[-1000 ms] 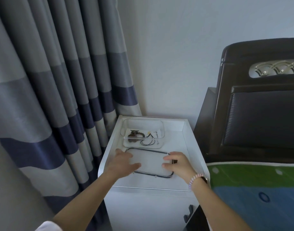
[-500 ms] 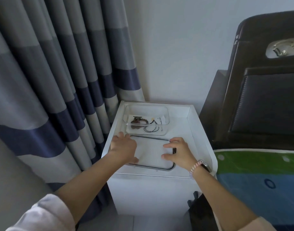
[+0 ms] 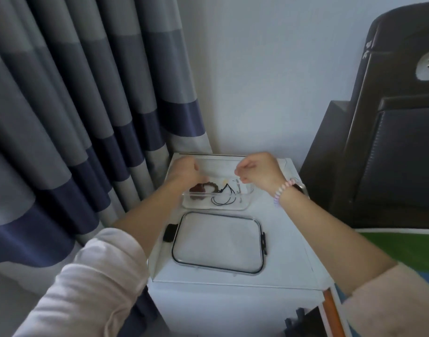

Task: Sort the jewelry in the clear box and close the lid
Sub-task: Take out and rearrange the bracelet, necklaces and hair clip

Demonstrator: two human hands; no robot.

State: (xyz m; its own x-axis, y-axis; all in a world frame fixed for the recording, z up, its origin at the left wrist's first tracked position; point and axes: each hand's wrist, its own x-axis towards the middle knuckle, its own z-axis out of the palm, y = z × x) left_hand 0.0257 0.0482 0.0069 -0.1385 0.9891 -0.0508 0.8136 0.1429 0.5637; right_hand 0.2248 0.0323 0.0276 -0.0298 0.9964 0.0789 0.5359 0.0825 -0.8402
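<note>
**Inspector:** Clear plastic, your box point(image 3: 217, 199) sits open at the back of the white cabinet top point(image 3: 288, 242), with the jewelry in it: a brown beaded piece point(image 3: 203, 187) to the left, a black cord point(image 3: 224, 199) in the middle, something pale and thin point(image 3: 237, 187) to the right. I cannot make out what that last one is.

**Operator:** And the lid?

**Inspector:** Your lid point(image 3: 218, 242) lies flat on the cabinet just in front of the box, apart from it, dark seal around its edge and a latch at each short side. Half a second ago both your hands rested on that lid. You have let it go and reached forward over the box.

**Operator:** Am I holding anything?

**Inspector:** Your left hand point(image 3: 185, 170) is loosely curled above the box's left end, near the beaded piece; whether it grips anything I cannot tell, the frame is blurred there. Your right hand point(image 3: 258, 172) is curled, thumb and forefinger drawn close, above the right end; nothing visible between them.

**Operator:** Meaning?

**Inspector:** My judgement: sorting begins now, closing waits. Beyond the cabinet, the striped curtain point(image 3: 87, 117) hangs at its left and the dark headboard point(image 3: 390, 142) stands at its right.
</note>
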